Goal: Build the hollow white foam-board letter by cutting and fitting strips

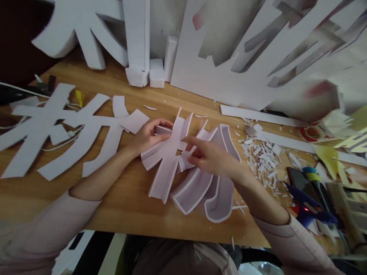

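A hollow character of white foam board (172, 143) lies on the table before me, its thin side walls standing up along the edges of its strokes. My left hand (150, 135) is closed around its upper left stroke, thumb on the inside and fingers behind the wall. Over the right part of the character, my right hand (205, 154) has its fingers drawn together in a pinch; what lies between the fingertips is hidden. Curved walled strokes (219, 198) of the same white board spread under and beside my right hand.
Flat white cut-out strokes (64, 126) lie at left over a cable. Many foam scraps (263, 160) are heaped at right, near a blue glue gun (308, 206) with a lit red light. A large white board (218, 80) with cut-out openings leans at the back.
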Tool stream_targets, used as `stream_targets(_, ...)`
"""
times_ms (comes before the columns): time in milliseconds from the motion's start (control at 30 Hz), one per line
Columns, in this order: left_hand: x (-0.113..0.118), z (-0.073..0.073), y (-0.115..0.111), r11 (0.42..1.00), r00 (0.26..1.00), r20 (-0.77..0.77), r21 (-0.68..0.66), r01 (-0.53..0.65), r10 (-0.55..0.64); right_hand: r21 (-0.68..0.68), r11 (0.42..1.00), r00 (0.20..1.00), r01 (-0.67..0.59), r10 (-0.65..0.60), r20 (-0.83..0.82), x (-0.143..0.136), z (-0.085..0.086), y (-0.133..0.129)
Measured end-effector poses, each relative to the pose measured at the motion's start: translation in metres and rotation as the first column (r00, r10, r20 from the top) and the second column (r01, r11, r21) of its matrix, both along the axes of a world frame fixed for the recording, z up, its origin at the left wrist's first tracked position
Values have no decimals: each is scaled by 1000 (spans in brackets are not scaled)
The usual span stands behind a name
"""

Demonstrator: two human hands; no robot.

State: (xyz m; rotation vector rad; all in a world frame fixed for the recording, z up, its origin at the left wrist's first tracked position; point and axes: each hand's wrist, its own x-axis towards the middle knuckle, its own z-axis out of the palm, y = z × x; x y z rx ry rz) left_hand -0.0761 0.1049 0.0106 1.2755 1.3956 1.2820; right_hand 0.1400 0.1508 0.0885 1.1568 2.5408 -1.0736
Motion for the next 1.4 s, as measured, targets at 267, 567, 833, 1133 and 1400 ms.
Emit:
stream_targets(267,-1,0,-1,1000,999,-43,3,7,-6,72,997,999,-10,6,51,-1,4,-7)
stream_targets(567,-1,2,-1,1000,999,-49,-18,2,-3,76,997,999,1,-4,38,0,2,-8)
stream_targets(833,1,5,-2,998,999,-42,-59,-3,1,95,995,1000,4,-5,4,3,-6,-9)
stream_targets(1133,2,7,-2,998,999,-39,-59,0,-3,107,994,999,-15,18,-28,4,-7,-7)
stream_targets(1400,1,6,-2,998,999,-37,-67,2,-4,126,992,999,-22,27,-33,4,-9,-8)
